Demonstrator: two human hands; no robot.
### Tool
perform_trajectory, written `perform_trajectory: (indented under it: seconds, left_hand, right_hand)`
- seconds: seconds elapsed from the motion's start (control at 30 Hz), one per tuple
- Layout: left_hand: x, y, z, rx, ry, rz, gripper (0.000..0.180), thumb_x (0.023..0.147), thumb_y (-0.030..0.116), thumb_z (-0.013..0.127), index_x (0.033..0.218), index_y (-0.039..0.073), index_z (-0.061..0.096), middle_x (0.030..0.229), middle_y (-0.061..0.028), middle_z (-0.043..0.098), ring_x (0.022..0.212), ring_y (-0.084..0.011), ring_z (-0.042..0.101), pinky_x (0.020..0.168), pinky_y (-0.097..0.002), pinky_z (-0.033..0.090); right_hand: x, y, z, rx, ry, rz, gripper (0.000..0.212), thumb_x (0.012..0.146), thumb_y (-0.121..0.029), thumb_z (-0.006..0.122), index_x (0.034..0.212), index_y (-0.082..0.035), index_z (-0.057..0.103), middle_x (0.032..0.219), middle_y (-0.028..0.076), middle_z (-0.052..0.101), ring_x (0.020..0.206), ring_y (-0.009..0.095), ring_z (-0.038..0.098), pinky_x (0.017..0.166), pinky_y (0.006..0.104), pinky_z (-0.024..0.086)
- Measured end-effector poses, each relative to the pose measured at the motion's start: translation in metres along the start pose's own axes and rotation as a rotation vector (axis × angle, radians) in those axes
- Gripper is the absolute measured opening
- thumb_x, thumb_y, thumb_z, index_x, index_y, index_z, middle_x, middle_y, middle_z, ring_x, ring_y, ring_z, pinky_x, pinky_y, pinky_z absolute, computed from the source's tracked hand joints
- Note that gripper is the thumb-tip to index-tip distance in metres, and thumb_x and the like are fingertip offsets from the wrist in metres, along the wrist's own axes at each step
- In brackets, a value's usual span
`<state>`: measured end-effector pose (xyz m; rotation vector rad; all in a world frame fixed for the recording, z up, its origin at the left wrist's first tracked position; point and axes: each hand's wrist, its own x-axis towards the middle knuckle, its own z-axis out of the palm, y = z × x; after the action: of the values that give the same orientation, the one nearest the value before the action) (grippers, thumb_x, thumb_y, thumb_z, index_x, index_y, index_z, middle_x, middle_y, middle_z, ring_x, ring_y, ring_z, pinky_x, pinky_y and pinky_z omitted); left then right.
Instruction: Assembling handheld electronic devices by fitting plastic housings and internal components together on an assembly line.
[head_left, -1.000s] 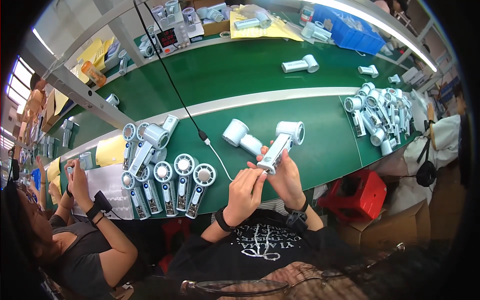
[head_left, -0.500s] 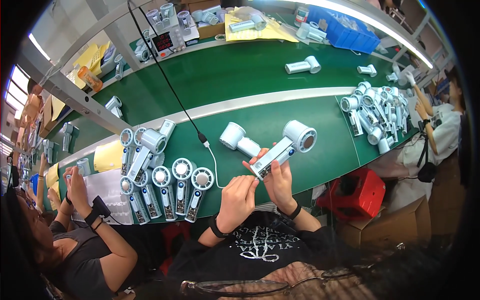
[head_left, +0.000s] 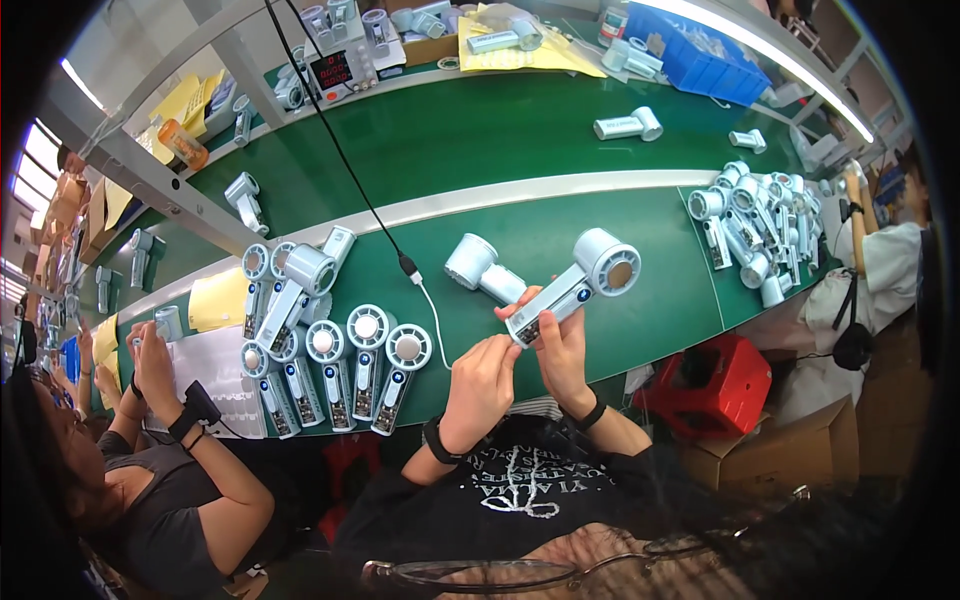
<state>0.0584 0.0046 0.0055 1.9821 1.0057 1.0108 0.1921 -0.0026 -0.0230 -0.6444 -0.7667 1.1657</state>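
Observation:
In my right hand [head_left: 562,352] is a pale blue handheld fan [head_left: 560,295], tilted with its round head up to the right. Its handle has an open side with inner parts showing near the bottom. The closed fingers of my left hand [head_left: 480,385] pinch the end of a white cable [head_left: 436,322] against the handle's lower end; the plug itself is hidden. From there the cable runs up to a black connector [head_left: 407,265] on a hanging black cord. Just behind my right hand, another handheld fan [head_left: 485,268] lies on the green table.
Several handheld fans [head_left: 365,345] lie in a group at my left, some with open handles. A large pile of fans [head_left: 755,225] is at the right. Beyond a pale rail runs a green belt [head_left: 480,130]. A co-worker [head_left: 170,440] sits at left; a red stool [head_left: 705,385] stands at right.
The view has shifted slightly. My hands keep hold of the fan and the cable end, the fan turning slightly. At far right, the co-worker's arm has moved.

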Motion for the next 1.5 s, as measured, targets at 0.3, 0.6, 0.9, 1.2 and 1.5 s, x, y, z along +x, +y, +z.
perform_trajectory:
  seconds: [0.3,0.6,0.9,1.2,1.5]
  left_hand:
    - [0.005,-0.020,0.000,-0.673,-0.018,-0.382,0.026,0.093,0.003,0.054,0.116,-0.008,0.048,0.101,-0.0169,0.064,0.077,-0.0221,0.066,0.068,-0.0294,0.055]
    - [-0.008,-0.034,-0.006,-0.811,0.006,-0.566,0.035,0.093,0.001,0.054,0.125,-0.011,0.044,0.101,-0.0186,0.063,0.078,-0.0229,0.067,0.067,-0.0305,0.056]
    - [-0.011,-0.035,-0.011,-0.728,0.042,-0.535,0.034,0.093,0.000,0.054,0.124,-0.012,0.044,0.101,-0.0178,0.063,0.078,-0.0228,0.067,0.067,-0.0308,0.057]
    - [-0.011,-0.044,-0.004,-0.615,0.070,-0.509,0.037,0.092,0.006,0.060,0.121,-0.013,0.047,0.095,-0.0147,0.066,0.073,-0.0179,0.067,0.063,-0.0254,0.055]
    - [-0.018,-0.041,-0.004,-0.568,0.063,-0.482,0.036,0.093,0.004,0.057,0.120,-0.015,0.046,0.095,-0.0152,0.065,0.072,-0.0199,0.067,0.061,-0.0268,0.056]
  right_hand:
    - [0.050,-0.060,-0.032,-1.007,-0.607,-0.158,0.056,0.084,-0.021,0.070,0.129,-0.001,0.043,0.122,0.016,0.051,0.125,0.027,0.045,0.104,0.0390,0.037]
    - [0.325,-0.110,-0.291,-1.970,0.317,-0.016,0.046,0.095,-0.052,0.040,0.135,-0.029,0.044,0.094,0.022,0.066,0.086,0.040,0.065,0.074,0.0482,0.051]
    - [0.320,-0.108,-0.317,-1.159,0.285,0.098,0.048,0.085,-0.019,0.060,0.125,-0.014,0.034,0.108,0.018,0.061,0.096,0.030,0.063,0.079,0.0403,0.051]
    - [0.197,-0.121,-0.170,-0.480,-0.103,-0.107,0.070,0.080,-0.008,0.066,0.133,-0.010,0.020,0.117,0.016,0.051,0.092,0.020,0.058,0.077,0.0320,0.051]
    - [0.266,-0.084,-0.219,-1.318,0.129,-0.218,0.067,0.078,-0.015,0.071,0.130,-0.004,0.032,0.120,0.021,0.050,0.090,0.028,0.062,0.074,0.0361,0.052]
